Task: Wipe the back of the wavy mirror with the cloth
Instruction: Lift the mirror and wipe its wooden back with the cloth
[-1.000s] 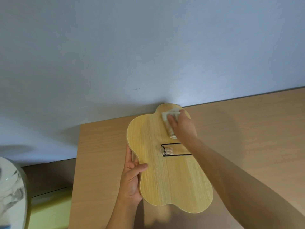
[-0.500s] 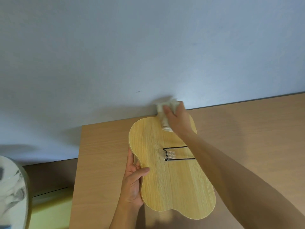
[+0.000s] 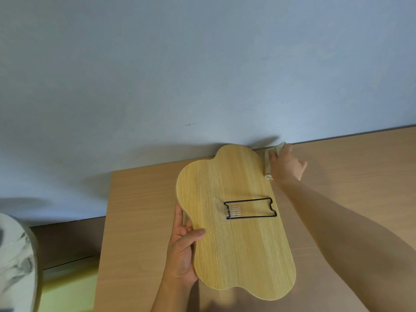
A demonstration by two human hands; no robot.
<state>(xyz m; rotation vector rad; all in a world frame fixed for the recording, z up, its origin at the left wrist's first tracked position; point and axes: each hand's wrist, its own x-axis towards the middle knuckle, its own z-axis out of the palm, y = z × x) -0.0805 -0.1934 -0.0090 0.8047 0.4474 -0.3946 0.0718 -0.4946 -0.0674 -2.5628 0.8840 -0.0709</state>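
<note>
Wall (image 3: 202, 64) close behind mirror (image 3: 234, 221); bare table (image 3: 360, 176) rightward

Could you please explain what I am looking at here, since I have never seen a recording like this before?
There is no machine: a person wears a camera on the head, so the one picture looks forward and down at their own bare arms. A pale wooden table stands against a blue-grey wall. On it lies a wavy mirror, face down, so you see its wood-grain back with a black wire stand folded flat. The left hand grips the mirror's left edge, thumb on top, to steady it. The right hand holds a small pale cloth at the mirror's far right edge, close to the wall. At the lower left, part of a marbled white object shows; I cannot tell what it is.
</note>
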